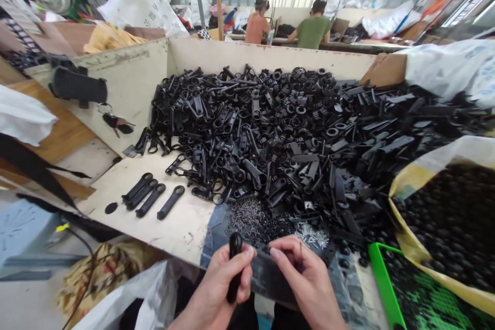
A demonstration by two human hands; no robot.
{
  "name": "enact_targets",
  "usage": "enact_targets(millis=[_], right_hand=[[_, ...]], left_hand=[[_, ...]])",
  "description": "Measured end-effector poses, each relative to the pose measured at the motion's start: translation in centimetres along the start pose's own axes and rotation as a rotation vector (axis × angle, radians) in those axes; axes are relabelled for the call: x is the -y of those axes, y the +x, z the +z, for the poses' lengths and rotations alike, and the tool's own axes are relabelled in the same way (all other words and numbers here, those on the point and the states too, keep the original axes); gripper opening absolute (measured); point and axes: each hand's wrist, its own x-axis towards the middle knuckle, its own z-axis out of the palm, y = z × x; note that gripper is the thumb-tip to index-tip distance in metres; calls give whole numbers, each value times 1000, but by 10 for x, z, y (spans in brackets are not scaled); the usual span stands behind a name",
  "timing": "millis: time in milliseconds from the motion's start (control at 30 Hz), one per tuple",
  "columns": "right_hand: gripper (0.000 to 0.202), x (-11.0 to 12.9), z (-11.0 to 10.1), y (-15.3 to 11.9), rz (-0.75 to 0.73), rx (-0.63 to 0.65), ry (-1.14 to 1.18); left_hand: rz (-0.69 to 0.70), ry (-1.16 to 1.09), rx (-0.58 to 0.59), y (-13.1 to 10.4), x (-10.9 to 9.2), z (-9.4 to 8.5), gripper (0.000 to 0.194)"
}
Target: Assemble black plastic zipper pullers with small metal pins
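Note:
My left hand (232, 281) is closed around a black plastic handle with a ringed end (235, 242), held upright above the front edge of the bench. To its right, my right hand (299, 273) is closed in a pinch, with something small and dark partly hidden under its fingers. Just beyond both hands lie a heap of tiny black pieces (249, 219) and a scatter of silver screws (313, 234). Several similar black handles (170, 202) are lined up on the pale board at the left, beside a black disc (111, 208).
A large pile of black plastic parts (240, 139) fills the bench against a pale wooden wall (270, 56). Keys (118, 122) hang at the left. On the right are a green tray (381, 278) and a yellow-edged sack (402, 180) of black round pieces. Two people sit far behind.

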Motion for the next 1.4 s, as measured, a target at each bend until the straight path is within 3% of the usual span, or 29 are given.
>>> enact_targets(millis=[133, 267, 567, 733, 933, 1167, 1267, 1400], right_hand=[[31, 6, 16, 0, 154, -57, 293], [31, 7, 25, 0, 148, -55, 395], [21, 0, 26, -4, 75, -72, 403], [15, -2, 22, -9, 33, -41, 304], [12, 13, 13, -7, -109, -79, 234], [14, 6, 4, -11, -95, -99, 166], [11, 6, 1, -14, -108, -84, 135], [14, 6, 0, -17, -104, -94, 121]], left_hand=[[-4, -14, 14, 2, 4, 4, 55], [-16, -25, 9, 1, 5, 9, 56], [-111, -152, -8, 1, 12, 8, 57], [-49, -106, 32, -1, 17, 4, 50], [22, 1, 44, -4, 16, 7, 46], [-349, -252, 47, -5, 12, 13, 45], [-394, -260, 49, -5, 12, 14, 38], [-352, -210, 63, -7, 14, 14, 44]])
